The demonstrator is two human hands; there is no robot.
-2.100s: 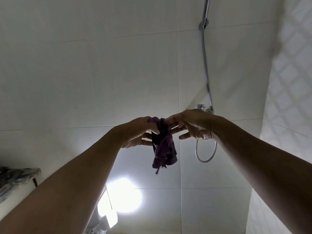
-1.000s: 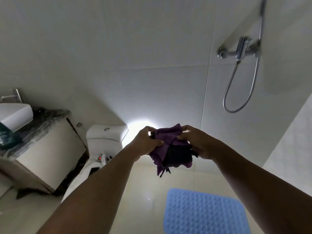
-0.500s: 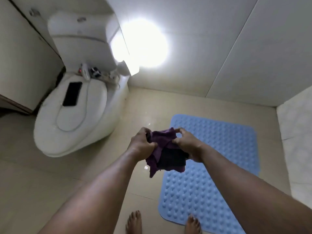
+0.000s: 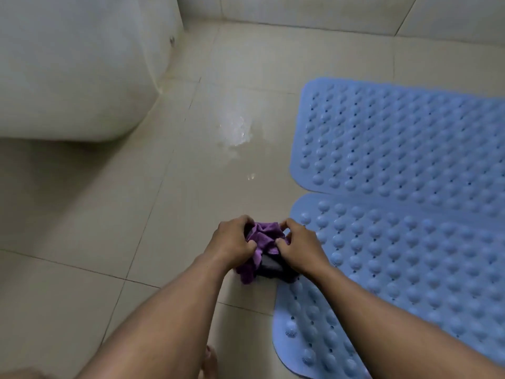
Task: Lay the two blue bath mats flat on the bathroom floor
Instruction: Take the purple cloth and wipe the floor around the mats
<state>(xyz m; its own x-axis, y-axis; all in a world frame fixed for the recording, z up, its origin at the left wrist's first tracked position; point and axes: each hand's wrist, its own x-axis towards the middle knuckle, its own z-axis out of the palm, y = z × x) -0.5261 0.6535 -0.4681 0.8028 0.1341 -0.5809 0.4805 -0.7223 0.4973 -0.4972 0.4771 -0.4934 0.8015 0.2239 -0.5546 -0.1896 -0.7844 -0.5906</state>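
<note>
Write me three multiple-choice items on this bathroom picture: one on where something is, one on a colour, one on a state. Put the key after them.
1. Where is the cloth?
A. On a shelf
B. Hanging from a hook
C. Gripped between the left hand and right hand

2. What colour is most of the cloth?
A. Purple
B. Green
C. White

3. How does the near mat lie?
A. Rolled up
B. Flat on the floor
C. Folded in half

Key:
1 C, both hands curl round it from either side.
2 A, its bunched folds are purple, with a dark part underneath.
3 B, its bumpy face spreads level over the tiles wherever the arm does not hide it.
</note>
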